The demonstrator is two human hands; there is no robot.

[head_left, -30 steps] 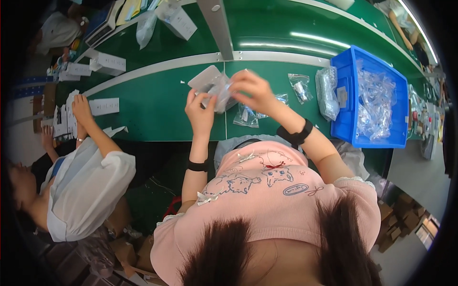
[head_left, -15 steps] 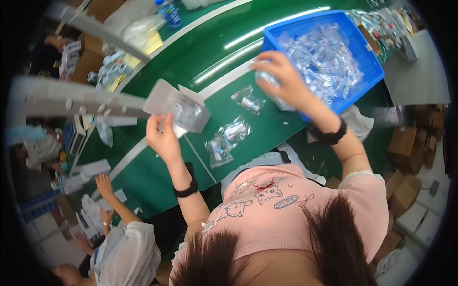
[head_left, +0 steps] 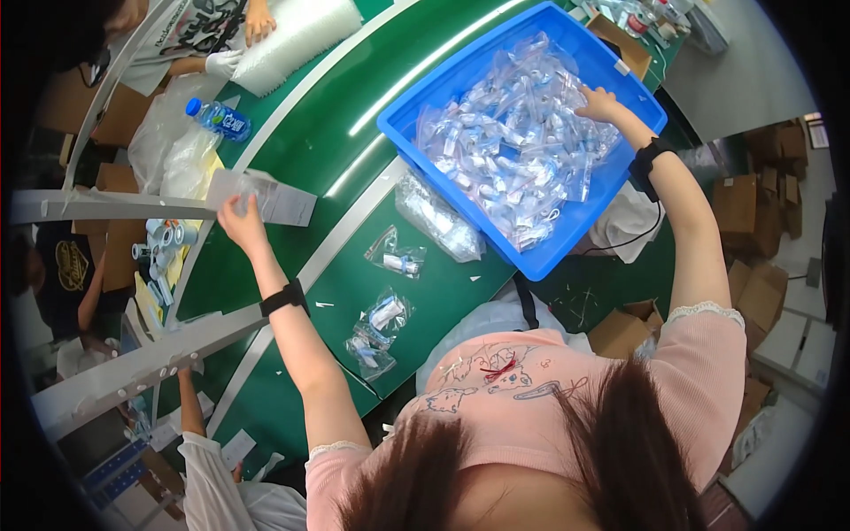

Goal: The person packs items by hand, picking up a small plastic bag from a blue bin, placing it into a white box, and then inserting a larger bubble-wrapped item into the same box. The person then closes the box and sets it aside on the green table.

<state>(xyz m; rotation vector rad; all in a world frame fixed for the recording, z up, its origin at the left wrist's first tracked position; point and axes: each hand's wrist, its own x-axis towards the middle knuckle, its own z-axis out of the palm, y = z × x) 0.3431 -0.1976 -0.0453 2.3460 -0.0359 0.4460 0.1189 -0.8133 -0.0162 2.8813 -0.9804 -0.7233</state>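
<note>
My left hand (head_left: 244,221) is at a white carton (head_left: 285,205) over the green belt, its fingers bent against the carton's near end. Reaching out to the right, my right hand (head_left: 604,104) is over the far right of a blue plastic bin (head_left: 542,268). Its fingers are apart, tips at the heap of clear bags (head_left: 513,133), which hold small white and blue parts. On the green table in front of me lie a small bag (head_left: 397,258) and two more filled bags (head_left: 381,323) touching each other. A clear bubble-wrap bundle (head_left: 438,212) lies against the bin's left side.
A metal frame bar (head_left: 115,206) crosses the left side. Beyond the belt stand a blue-capped bottle (head_left: 219,119) and a roll of bubble wrap (head_left: 297,40) near a co-worker's hands. Cardboard boxes (head_left: 753,212) are stacked at the right.
My left hand has moved away to the left with the carton, onto the belt side. My right hand has moved from the clear bundle at the bin's left into the bin. The view has shifted.
</note>
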